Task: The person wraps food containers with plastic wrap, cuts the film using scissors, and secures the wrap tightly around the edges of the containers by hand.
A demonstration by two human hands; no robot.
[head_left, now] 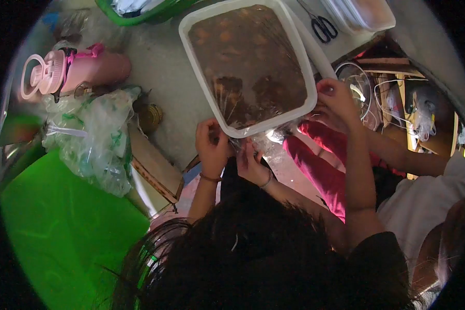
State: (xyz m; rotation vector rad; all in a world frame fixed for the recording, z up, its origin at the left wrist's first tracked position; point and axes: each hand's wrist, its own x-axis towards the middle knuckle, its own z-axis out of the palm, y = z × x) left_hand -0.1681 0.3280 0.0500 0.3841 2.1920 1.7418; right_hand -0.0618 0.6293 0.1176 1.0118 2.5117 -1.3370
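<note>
Nearest the camera, dark hair (232, 258) filled the bottom. Our left hand (211, 145) reached up to the tub's near left corner, fingers curled in toward the clear film (235, 143); we could not tell whether they pinched it. Our right hand (340, 101) bent inward at the near right corner, fingers curled, its grip unclear, beside a long pale tube (315, 49). A co-worker's hand (250, 164) had its fingers bent below the near rim, between ours. The white tub (192, 57), at the bench's (163, 67) near edge, held brown liquid with lumps (232, 46) under film. Toward the bench's far right corner stood clear containers (364, 14) near black-handled scissors (324, 29); a green basket (139, 18) sat at the far edge.
</note>
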